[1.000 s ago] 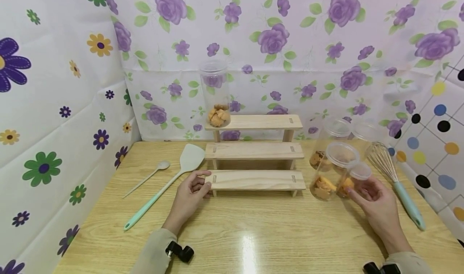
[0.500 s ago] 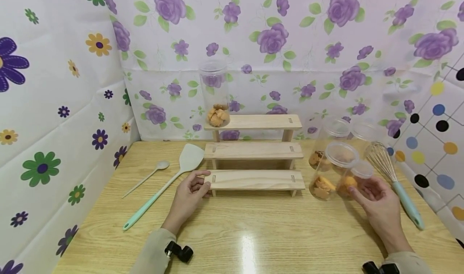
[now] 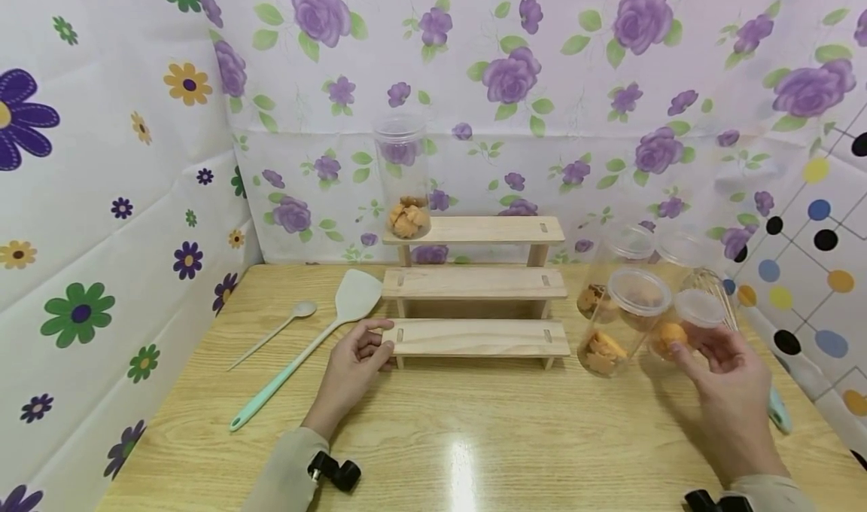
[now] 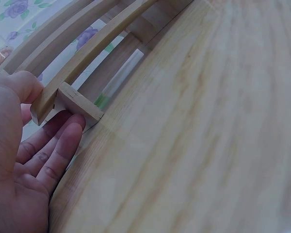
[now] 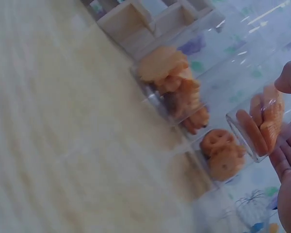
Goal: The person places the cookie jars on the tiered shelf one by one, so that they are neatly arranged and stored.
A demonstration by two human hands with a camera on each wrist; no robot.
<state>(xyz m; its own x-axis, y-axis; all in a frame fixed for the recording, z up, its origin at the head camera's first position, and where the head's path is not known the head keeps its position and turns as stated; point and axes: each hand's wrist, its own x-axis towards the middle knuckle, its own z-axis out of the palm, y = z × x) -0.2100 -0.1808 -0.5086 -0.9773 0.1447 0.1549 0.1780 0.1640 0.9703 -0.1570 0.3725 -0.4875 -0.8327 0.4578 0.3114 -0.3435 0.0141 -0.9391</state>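
Note:
A three-step wooden display rack (image 3: 477, 337) stands mid-table. My left hand (image 3: 352, 365) holds the left end of its lowest step; in the left wrist view, the thumb is on the step board (image 4: 82, 60) and the fingers are by its leg. My right hand (image 3: 734, 391) grips a small clear lidded jar (image 3: 687, 324) with cookies inside, raised off the table in the right wrist view and slightly tilted. Left of it stands a taller cookie jar (image 3: 619, 324). Behind are two more clear jars, one (image 3: 626, 245) with dark cookies, the other (image 3: 684, 248) partly hidden.
A tall cookie jar (image 3: 403, 173) stands on the top step's left end. Left of the rack lie a pale green spatula (image 3: 308, 354) and a small spoon (image 3: 281, 330). A whisk (image 3: 779, 410) lies at the right, mostly behind my right hand. Patterned cloths surround the table (image 3: 515, 429).
My right hand has lifted the small jar and moved it right, away from the taller front jar and over the whisk's handle. The left hand stays on the rack.

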